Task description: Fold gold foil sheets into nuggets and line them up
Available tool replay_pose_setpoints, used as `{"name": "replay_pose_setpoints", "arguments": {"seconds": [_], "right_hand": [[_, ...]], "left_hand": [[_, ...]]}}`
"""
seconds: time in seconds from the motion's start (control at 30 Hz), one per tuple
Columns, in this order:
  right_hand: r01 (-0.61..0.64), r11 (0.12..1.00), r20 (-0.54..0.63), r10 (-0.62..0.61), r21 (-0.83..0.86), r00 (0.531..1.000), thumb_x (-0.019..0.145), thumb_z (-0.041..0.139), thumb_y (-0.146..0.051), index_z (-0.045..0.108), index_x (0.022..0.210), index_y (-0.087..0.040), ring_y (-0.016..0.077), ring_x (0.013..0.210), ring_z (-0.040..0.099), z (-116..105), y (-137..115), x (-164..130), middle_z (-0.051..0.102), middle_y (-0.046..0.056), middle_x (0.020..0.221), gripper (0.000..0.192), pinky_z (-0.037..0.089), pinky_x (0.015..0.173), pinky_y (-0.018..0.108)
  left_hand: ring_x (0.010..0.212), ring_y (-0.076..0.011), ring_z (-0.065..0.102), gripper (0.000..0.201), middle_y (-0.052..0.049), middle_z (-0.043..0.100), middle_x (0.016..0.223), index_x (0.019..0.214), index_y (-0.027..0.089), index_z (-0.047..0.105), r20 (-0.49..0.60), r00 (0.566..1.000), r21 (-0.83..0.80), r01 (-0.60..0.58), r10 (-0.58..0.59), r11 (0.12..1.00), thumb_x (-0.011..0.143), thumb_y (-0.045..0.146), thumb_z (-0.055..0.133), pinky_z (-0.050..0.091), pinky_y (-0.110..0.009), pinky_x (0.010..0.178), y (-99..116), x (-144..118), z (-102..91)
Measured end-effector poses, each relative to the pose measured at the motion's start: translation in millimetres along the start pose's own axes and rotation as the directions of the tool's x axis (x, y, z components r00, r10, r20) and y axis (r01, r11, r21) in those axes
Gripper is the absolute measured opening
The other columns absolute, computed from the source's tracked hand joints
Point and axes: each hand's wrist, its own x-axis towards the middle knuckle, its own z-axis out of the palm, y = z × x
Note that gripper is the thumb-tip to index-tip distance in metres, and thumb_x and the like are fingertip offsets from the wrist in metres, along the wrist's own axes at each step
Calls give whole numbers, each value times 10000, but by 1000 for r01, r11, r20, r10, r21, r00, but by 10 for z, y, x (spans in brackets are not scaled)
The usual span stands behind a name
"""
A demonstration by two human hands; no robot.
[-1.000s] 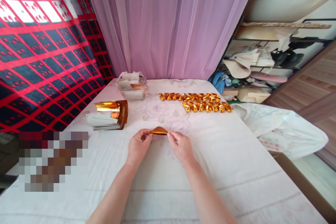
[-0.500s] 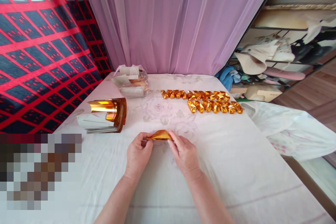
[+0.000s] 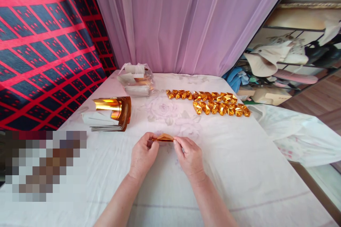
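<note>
A folded piece of gold foil paper (image 3: pixel 164 137) is stretched between my two hands above the middle of the table. My left hand (image 3: pixel 144 152) pinches its left end between thumb and fingers. At the right end, my right hand (image 3: pixel 190 154) grips it the same way. The paper looks narrow, with a low raised flap along its far side. Beyond it to the right lie two rows of folded gold foil pieces (image 3: pixel 221 108). Over to the left sits a stack of gold foil sheets (image 3: pixel 125 113), some showing white backs.
A clear plastic bag (image 3: pixel 137 79) with more sheets stands at the back left. The table (image 3: pixel 239 184) has a pale floral cloth. A purple curtain (image 3: pixel 181 21) hangs behind it. Right of the table are a crowded shelf (image 3: pixel 287 67) and a white plastic bag (image 3: pixel 309 131).
The gold paper now appears flatter and narrower between my hands. My right fingers have shifted down to its right tip. The whole view has moved slightly.
</note>
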Motion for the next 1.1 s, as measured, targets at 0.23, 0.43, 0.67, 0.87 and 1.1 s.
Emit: {"name": "replay_pose_setpoints", "arguments": {"seconds": [0.23,0.43,0.67,0.87,1.1], "right_hand": [[69,996,23,-68,-53,997,973,472,-201,715,961,-178,158,719,686,13,-1,-16,749,56,818,244,514,706,266],[76,995,41,-73,-58,996,959,472,-176,713,981,-193,155,724,688,2,1,-19,753,50,825,242,519,709,260],[85,996,-2,-85,-40,996,943,494,-154,711,968,-190,151,713,685,1,-13,-13,743,43,791,221,521,699,262],[90,995,-23,-91,-52,996,941,489,-154,713,946,-190,149,685,670,-7,-27,1,728,40,751,227,520,682,266],[48,997,1,-48,-58,999,929,475,-139,714,952,-195,153,708,673,4,-30,-11,734,46,773,246,527,705,272]], "left_hand": [[486,-121,516,147,74,592,585,818,238,573,4,1000,29,27,-27,999,730,265,458,370,-234,534,6,13,-11],[505,-128,541,137,68,610,603,818,239,564,7,1000,18,20,-20,1000,738,263,456,374,-235,537,29,9,-23],[516,-143,578,149,67,613,574,867,243,576,2,1000,65,27,-28,998,771,342,517,399,-245,559,-8,23,-3],[562,-149,615,196,46,656,647,897,243,605,-15,999,51,-35,36,998,802,393,523,430,-248,581,-93,34,19],[591,-157,637,190,40,676,670,865,246,623,-23,998,65,-64,66,996,817,398,520,452,-253,592,-129,18,27]]}}
